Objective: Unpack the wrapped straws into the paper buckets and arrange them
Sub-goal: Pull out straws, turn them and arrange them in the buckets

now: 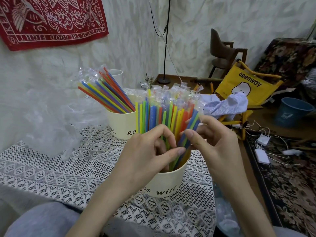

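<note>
Both hands at the near paper bucket (166, 183), grip closed on straws. Left hand (147, 151): fingers curled in among the wrapped straws (164, 113) standing in that bucket, thumb tip pressed across the stems just above the rim. Right hand (210, 139): thumb and fingers pinch a small clutch of blue and green straws at the bundle's right edge, tilted rightward away from the rest.

Near bucket is cream, black lettering on its side, sits on the lace cloth (51, 168) covering the bench. Its straws stand roughly upright, many colours, clear wrapper ends bunched at the top.

Far paper bucket (122, 124), same cream make, stands just behind and left of the near one. Its straws (106, 93) lean left in a fan, wrapper tips also showing. A white cup (117, 76) partly visible behind them.

Crumpled clear plastic (42, 120) heaped on the bench's left side. More clear plastic (225, 211) low at the right, by my right forearm.

Off the bench, right: yellow folding chair (246, 82) with a striped cloth (225, 105) thrown over it, blue bin (294, 112) on the floor, white chargers and cables (261, 147) on the rug. Red wall hanging (51, 19) upper left.
</note>
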